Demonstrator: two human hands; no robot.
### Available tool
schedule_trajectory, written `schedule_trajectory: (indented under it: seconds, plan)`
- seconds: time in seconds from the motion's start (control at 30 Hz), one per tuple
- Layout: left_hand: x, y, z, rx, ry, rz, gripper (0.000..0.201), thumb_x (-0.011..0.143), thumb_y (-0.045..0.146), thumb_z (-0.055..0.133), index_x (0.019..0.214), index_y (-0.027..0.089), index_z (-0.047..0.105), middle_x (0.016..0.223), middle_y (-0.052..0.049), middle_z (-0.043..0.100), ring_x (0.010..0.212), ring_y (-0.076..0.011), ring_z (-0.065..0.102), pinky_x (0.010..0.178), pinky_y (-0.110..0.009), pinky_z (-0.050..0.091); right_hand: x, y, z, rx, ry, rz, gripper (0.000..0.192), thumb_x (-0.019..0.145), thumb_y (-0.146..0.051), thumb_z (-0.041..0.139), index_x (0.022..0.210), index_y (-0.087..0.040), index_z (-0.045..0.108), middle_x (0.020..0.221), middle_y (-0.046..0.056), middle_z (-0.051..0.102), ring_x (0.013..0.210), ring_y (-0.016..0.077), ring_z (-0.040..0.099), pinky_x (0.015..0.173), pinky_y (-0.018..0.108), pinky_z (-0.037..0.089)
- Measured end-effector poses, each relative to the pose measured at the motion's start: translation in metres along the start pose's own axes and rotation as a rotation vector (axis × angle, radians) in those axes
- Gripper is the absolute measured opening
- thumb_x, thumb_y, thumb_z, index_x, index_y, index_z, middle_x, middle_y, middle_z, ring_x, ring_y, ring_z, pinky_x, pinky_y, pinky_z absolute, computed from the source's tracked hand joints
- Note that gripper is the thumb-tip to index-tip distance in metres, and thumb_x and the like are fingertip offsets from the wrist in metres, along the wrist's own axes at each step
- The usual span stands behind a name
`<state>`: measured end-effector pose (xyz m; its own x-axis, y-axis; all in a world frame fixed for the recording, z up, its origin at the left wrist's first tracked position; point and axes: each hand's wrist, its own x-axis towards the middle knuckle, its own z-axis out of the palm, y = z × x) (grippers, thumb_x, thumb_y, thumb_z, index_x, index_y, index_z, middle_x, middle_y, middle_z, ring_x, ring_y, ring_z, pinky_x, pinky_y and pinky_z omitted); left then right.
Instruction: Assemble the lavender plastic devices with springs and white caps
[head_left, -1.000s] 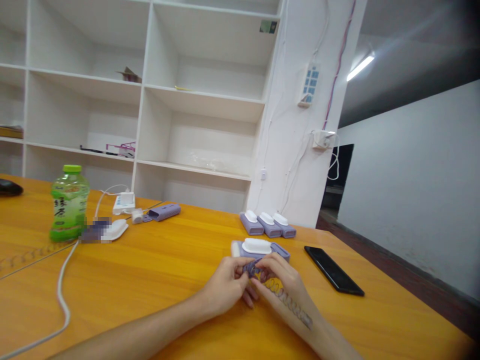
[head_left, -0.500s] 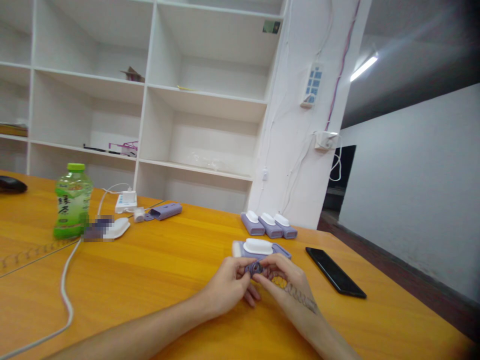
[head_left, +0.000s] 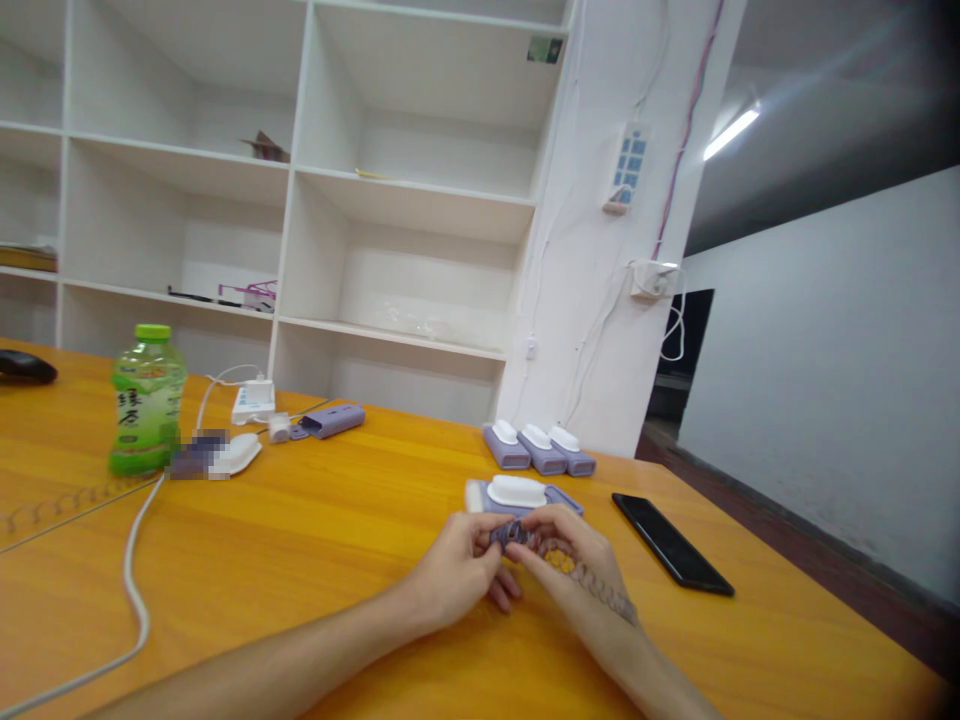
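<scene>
Close to the front of the table, my left hand (head_left: 454,570) pinches a small purple-grey part (head_left: 510,535) between thumb and fingers. My right hand (head_left: 570,560) is closed on the same part from the other side; its exact kind is too small to make out. A thin coiled cord (head_left: 600,592) runs from near the part across the back of my right hand toward the wrist. Just beyond my fingers lies a purple case with a white oval piece (head_left: 517,492) on top, its lower edge partly hidden by my hands.
Several purple cases with white tops (head_left: 536,450) stand farther back. A black phone (head_left: 671,542) lies to the right. Leftward are a green bottle (head_left: 148,410), a white cable (head_left: 131,560), a power strip (head_left: 253,402) and a purple casing (head_left: 334,421). White shelves (head_left: 405,190) rise behind.
The small part has turned slightly between my fingers. Both hands stay in nearly the same place, and the things on the table have not moved.
</scene>
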<state>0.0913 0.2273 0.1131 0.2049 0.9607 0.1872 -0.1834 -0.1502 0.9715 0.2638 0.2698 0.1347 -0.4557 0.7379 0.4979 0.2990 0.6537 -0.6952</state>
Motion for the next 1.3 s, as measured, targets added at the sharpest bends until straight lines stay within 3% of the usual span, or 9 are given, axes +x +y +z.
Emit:
schedule_trajectory:
  seconds: [0.47, 1.03, 1.3]
  plan:
    - [0.0023, -0.0048, -0.001, 0.0, -0.002, 0.004, 0.038, 0.085, 0.025, 0.056, 0.118, 0.01, 0.067, 0.07, -0.008, 0.069, 0.058, -0.0167, 0.07, 0.05, -0.022, 0.057, -0.0006, -0.0057, 0.0029, 0.132, 0.023, 0.069, 0.023, 0.083, -0.035, 0.075, 0.098, -0.021, 0.065, 0.09, 0.002, 0.069, 0.082, 0.0196, 0.068, 0.073, 0.028, 0.057]
    - [0.0027, -0.0009, -0.0012, -0.069, 0.0, -0.036, 0.046, 0.083, 0.038, 0.065, 0.117, 0.007, 0.066, 0.064, -0.009, 0.069, 0.055, -0.019, 0.07, 0.049, -0.026, 0.057, -0.0019, -0.0019, 0.0026, 0.022, -0.02, -0.016, 0.018, 0.087, -0.036, 0.07, 0.097, -0.022, 0.064, 0.094, 0.002, 0.065, 0.083, 0.0195, 0.063, 0.075, 0.03, 0.053]
    - [0.001, -0.0007, -0.0016, -0.065, -0.016, -0.024, 0.045, 0.085, 0.036, 0.064, 0.12, 0.009, 0.067, 0.082, -0.014, 0.072, 0.065, -0.0201, 0.072, 0.052, -0.026, 0.058, -0.0034, -0.0018, 0.0011, -0.014, -0.042, -0.043, 0.014, 0.089, -0.033, 0.068, 0.098, -0.024, 0.064, 0.095, 0.001, 0.063, 0.085, 0.0186, 0.062, 0.075, 0.029, 0.052]
